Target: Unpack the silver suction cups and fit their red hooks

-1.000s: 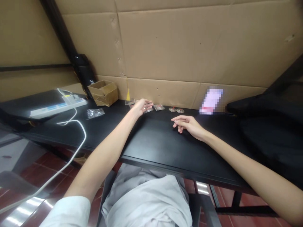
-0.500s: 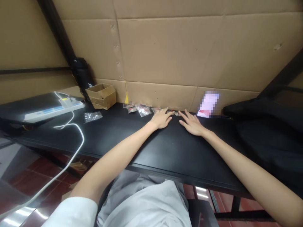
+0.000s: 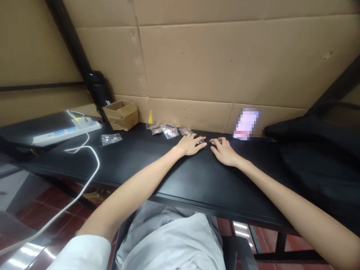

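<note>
My left hand (image 3: 190,145) lies low over the black table, palm down, its fingers apart. A small shiny piece with a bit of red (image 3: 200,142) shows between its index finger and thumb; its kind is too small to tell. Opposite it, my right hand (image 3: 225,152) has its fingers curled down onto another small shiny piece (image 3: 213,143), mostly hidden by the fingertips. Just beyond my left hand, several small clear plastic packets (image 3: 170,131) with red and silvery contents lie in a row by the cardboard wall.
An open cardboard box (image 3: 123,116) and a black bottle (image 3: 99,90) stand at the back left. Nearby are a crumpled clear bag (image 3: 111,139) and a white power strip (image 3: 64,133) with its cord. A blurred-out phone (image 3: 245,123) leans right; dark fabric (image 3: 315,150) covers the right side.
Both hands have drawn back slightly toward me, and the two small shiny pieces have come with them. The right fingers, stretched out before, are now curled.
</note>
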`<state>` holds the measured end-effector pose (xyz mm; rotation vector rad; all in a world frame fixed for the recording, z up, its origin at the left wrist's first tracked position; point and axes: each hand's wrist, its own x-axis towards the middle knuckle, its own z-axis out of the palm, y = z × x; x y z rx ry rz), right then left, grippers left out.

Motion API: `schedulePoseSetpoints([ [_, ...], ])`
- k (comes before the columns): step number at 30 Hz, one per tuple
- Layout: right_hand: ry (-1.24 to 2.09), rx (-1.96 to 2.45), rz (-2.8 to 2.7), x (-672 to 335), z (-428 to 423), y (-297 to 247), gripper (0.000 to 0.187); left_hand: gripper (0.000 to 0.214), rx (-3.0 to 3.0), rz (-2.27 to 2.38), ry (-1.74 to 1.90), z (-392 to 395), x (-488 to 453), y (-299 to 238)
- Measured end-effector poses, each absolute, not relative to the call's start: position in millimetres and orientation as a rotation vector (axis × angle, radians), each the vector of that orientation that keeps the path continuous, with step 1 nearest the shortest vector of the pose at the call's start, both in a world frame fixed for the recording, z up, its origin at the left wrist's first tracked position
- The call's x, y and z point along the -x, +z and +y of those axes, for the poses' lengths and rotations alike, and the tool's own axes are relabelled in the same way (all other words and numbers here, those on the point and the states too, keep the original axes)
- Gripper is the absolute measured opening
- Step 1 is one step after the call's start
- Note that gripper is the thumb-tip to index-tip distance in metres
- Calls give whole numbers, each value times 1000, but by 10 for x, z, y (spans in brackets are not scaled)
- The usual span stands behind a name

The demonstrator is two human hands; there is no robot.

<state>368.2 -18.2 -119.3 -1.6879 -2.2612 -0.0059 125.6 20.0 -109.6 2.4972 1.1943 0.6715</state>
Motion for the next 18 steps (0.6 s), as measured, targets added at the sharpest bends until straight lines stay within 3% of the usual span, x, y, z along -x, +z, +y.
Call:
schedulePoseSetpoints([
  [9,214,1871,-2334,-3653,-169,-1131,75,56,-2366,1080,670,278,-1263,-1164],
  [18,224,1616,-2170,-3590,-205,-1172,58,42,-2290,1020,908,277,-1350,-1226],
])
